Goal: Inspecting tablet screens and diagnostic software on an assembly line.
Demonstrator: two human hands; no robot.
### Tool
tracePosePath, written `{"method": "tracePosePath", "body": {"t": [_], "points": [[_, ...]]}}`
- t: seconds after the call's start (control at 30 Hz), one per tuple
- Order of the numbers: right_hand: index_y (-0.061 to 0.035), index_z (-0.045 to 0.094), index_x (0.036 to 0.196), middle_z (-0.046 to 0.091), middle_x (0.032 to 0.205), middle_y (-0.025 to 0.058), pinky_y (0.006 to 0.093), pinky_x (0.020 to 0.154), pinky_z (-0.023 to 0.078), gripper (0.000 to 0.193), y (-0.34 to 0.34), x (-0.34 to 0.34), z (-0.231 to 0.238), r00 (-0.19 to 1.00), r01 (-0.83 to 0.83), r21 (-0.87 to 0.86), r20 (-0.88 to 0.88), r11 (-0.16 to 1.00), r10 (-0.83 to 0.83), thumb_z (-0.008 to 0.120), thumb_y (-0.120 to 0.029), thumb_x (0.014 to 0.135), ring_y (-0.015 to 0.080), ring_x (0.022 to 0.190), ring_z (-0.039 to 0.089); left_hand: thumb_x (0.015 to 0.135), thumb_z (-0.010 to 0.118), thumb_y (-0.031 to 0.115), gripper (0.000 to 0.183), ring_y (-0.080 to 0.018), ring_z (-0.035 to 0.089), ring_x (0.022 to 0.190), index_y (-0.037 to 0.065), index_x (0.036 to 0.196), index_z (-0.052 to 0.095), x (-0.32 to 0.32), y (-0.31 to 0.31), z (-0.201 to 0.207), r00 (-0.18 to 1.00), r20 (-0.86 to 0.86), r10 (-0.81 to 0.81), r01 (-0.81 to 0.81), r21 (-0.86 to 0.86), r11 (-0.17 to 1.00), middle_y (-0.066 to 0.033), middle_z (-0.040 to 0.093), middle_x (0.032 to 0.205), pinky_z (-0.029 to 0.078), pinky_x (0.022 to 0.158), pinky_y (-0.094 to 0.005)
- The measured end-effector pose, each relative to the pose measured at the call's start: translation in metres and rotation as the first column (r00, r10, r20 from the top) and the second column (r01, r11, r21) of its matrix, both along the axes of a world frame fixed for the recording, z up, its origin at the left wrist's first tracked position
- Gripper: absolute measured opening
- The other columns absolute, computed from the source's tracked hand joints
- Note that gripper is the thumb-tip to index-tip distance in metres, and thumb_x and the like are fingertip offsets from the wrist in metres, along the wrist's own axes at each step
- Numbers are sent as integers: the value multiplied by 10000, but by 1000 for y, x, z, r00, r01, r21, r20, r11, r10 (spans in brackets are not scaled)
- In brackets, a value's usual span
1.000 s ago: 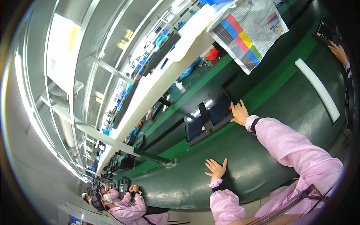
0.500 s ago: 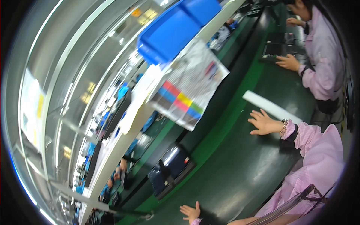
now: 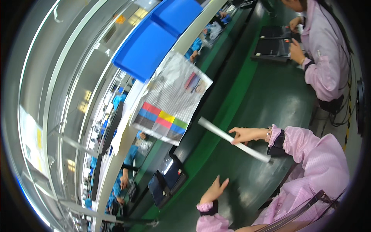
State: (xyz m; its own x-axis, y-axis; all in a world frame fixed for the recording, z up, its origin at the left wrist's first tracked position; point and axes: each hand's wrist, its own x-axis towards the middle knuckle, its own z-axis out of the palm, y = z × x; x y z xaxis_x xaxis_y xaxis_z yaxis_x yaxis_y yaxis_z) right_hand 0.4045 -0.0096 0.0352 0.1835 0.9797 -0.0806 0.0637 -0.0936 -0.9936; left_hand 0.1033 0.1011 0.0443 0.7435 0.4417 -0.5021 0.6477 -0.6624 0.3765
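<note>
A long white strip (image 3: 218, 132) slants across the dark green work surface, and its kind is not clear. My right hand (image 3: 249, 135), with a bracelet at the wrist, grips it near its middle between thumb and fingers. Lower in the picture, my left hand (image 3: 215, 190) hovers over the surface with thumb and forefinger spread and nothing in it. Both my arms wear pink striped sleeves with black cuffs. Beyond my left hand, a dark case-like device (image 3: 167, 181) with a glossy top sits across the green band.
A co-worker in pink (image 3: 328, 50) handles a black device (image 3: 272, 44) at the upper right. Blue bins (image 3: 143, 44) stand on a pale rail, with a printed sheet (image 3: 170, 100) hanging below. Beyond the rail, people in blue sleeves work at another line.
My right hand has gone from spread fingers beside the strip to gripping it. The strip has moved left and down and looks narrower. My left hand has moved up and right.
</note>
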Motion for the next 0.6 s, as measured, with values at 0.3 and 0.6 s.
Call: {"method": "tracePosePath", "body": {"t": [0.3, 0.6], "points": [[-15, 495, 1124, 645, 863, 129, 312, 580, 556, 351, 37, -59, -30, 563, 103, 6, -825, 995, -54, 470, -314, 943, 203, 666, 650, 909, 431, 406, 587, -301, 217, 1391, 74, 1371, 285, 70, 7, -15, 73, -172, 982, 711, -682, -172, -138, 252, 1486, 68, 1039, -699], [-24, 476, 1245, 577, 1067, 54, 253, 859, 420, 417, 34, -80, -47, 946, -38, 131, -316, 991, 78, 520, -302, 937, 99, 967, 529, 987, 351, 417, 564, -272, 398, 1266, -12, 1351, 317, 86, -4, -82, 157, 128, 979, 396, -917, 56, -154, 392, 1390, 314, 1079, -394]]}}
